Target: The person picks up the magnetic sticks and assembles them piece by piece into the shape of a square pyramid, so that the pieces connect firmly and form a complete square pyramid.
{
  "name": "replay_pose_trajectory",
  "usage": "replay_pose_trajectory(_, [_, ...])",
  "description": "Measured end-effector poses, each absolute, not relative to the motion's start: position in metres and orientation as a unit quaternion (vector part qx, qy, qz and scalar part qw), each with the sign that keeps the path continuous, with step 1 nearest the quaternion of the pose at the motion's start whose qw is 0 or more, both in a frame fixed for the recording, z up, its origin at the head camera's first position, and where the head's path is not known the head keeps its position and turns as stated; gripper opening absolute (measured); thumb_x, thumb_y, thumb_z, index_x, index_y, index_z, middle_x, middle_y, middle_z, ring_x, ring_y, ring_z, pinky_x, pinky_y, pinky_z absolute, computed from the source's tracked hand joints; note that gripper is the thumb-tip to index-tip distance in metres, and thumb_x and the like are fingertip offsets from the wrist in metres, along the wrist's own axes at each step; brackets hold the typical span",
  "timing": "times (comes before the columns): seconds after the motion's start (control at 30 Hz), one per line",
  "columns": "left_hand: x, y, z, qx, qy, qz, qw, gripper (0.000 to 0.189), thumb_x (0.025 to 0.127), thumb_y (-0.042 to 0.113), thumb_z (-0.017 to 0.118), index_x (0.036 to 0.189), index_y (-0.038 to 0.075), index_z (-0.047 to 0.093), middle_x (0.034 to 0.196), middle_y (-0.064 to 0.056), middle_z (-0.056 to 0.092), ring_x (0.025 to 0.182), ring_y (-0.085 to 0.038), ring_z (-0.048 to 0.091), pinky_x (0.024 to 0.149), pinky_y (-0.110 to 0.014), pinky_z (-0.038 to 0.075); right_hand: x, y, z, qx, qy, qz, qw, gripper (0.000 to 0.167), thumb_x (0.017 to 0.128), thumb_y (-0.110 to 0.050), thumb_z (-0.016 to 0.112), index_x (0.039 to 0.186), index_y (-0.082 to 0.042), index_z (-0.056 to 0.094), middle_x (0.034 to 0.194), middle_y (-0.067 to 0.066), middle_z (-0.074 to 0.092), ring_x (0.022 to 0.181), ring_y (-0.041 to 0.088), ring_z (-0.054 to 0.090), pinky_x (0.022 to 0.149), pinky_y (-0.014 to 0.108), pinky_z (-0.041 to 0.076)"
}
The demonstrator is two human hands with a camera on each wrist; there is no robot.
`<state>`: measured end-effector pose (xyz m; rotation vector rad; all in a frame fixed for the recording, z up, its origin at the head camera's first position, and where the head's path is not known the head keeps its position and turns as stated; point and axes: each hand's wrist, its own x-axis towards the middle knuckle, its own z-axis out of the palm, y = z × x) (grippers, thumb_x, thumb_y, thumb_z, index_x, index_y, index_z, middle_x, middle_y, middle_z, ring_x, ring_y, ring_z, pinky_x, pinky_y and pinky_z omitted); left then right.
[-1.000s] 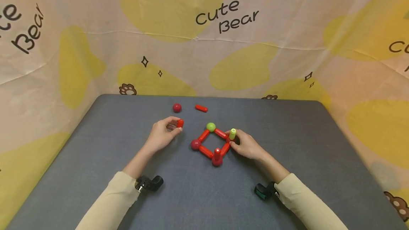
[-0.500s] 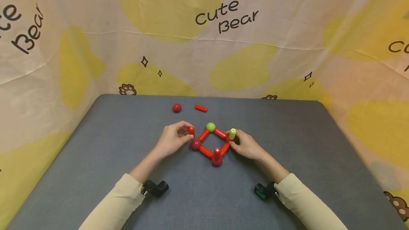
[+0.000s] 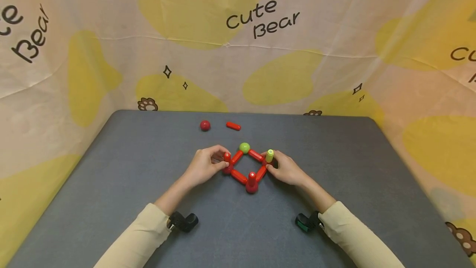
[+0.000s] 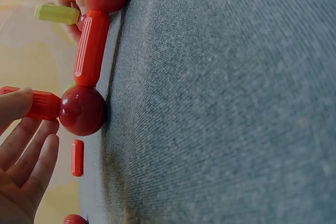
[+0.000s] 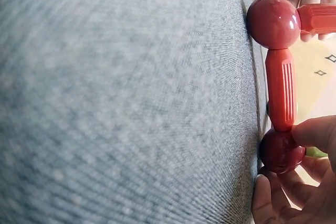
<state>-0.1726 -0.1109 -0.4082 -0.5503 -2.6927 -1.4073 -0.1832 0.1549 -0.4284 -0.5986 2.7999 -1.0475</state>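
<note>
My left hand [image 3: 203,165] pinches an upright red magnetic rod [image 3: 227,158] between thumb and fingers. In the left wrist view its lower end touches a red ball [image 4: 83,111], the left corner of a square of red rods and balls. At the right corner, my right hand [image 3: 287,169] holds another red ball [image 5: 282,151], partly covered by fingers. A yellow-green rod [image 3: 270,156] stands on that ball. The near corner is a red ball [image 3: 251,187] bearing an upright red rod [image 3: 252,178]. A green ball [image 3: 244,148] forms the far corner, with nothing standing on it.
Beyond the square, a loose red ball [image 3: 205,125] and a loose red rod [image 3: 233,126] lie near the back of the grey table [image 3: 238,235]. A printed cloth [image 3: 208,24] hangs behind and at the sides.
My left hand has carried its red rod rightward and toward me, from beside the square onto the left red ball. The right hand has stayed at the right corner.
</note>
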Motion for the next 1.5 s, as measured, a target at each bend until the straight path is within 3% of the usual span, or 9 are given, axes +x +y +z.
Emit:
replay_pose_trajectory(0.23, [-0.173, -0.112, -0.409, -0.186, -0.867, -0.462, 0.022, 0.02, 0.074, 0.004, 0.072, 0.092, 0.012, 0.066, 0.086, 0.0, 0.067, 0.078, -0.013, 0.065, 0.068, -0.025, 0.053, -0.183, 0.155, -0.428, -0.2, 0.917, -0.343, 0.041, 0.034, 0.085, -0.007, 0.06, 0.119, -0.005, 0.057, 0.105, 0.01, 0.06, 0.096, 0.022, 0.056, 0.085, 0.042, 0.045])
replay_pose_trajectory(0.53, [-0.179, -0.118, -0.415, -0.176, -0.885, -0.43, -0.026, 0.027, 0.073, 0.008, 0.075, 0.1, 0.009, 0.067, 0.091, -0.004, 0.067, 0.08, -0.016, 0.065, 0.068, -0.026, 0.052, -0.182, 0.155, -0.43, -0.201, 0.917, -0.341, 0.039, 0.034, 0.085, -0.007, 0.061, 0.118, -0.006, 0.058, 0.103, 0.009, 0.06, 0.093, 0.021, 0.057, 0.083, 0.041, 0.046])
replay_pose_trajectory(0.63, [-0.179, -0.118, -0.418, -0.185, -0.893, -0.41, -0.026, 0.027, 0.073, 0.01, 0.075, 0.099, 0.008, 0.068, 0.089, -0.002, 0.067, 0.078, -0.014, 0.065, 0.066, -0.025, 0.051, -0.182, 0.155, -0.43, -0.201, 0.916, -0.344, 0.039, 0.034, 0.085, -0.007, 0.061, 0.118, -0.005, 0.058, 0.104, 0.009, 0.06, 0.094, 0.022, 0.057, 0.084, 0.042, 0.046])
replay_pose_trajectory(0.9, [-0.177, -0.116, -0.422, -0.216, -0.901, -0.375, -0.009, 0.016, 0.071, 0.012, 0.077, 0.084, 0.012, 0.068, 0.082, 0.001, 0.063, 0.075, -0.014, 0.064, 0.065, -0.023, 0.048, -0.19, 0.154, -0.432, -0.202, 0.917, -0.345, 0.022, 0.026, 0.082, -0.009, 0.062, 0.107, -0.003, 0.059, 0.093, 0.008, 0.059, 0.08, 0.019, 0.054, 0.071, 0.034, 0.044])
replay_pose_trajectory(1.1, [-0.172, -0.115, -0.421, -0.227, -0.9, -0.372, -0.012, 0.014, 0.07, 0.013, 0.078, 0.076, 0.015, 0.065, 0.079, 0.003, 0.061, 0.072, -0.013, 0.063, 0.062, -0.021, 0.047, -0.2, 0.153, -0.43, -0.2, 0.917, -0.343, 0.027, 0.022, 0.083, -0.009, 0.062, 0.104, -0.003, 0.059, 0.091, 0.009, 0.062, 0.079, 0.018, 0.056, 0.071, 0.031, 0.045])
replay_pose_trajectory(1.5, [-0.161, -0.107, -0.42, -0.249, -0.891, -0.38, -0.022, 0.017, 0.069, 0.012, 0.079, 0.082, 0.01, 0.068, 0.079, 0.002, 0.06, 0.07, -0.01, 0.063, 0.063, -0.02, 0.048, -0.222, 0.147, -0.427, -0.205, 0.915, -0.342, 0.056, 0.028, 0.086, -0.011, 0.059, 0.113, -0.004, 0.059, 0.099, 0.01, 0.064, 0.082, 0.018, 0.056, 0.07, 0.029, 0.045])
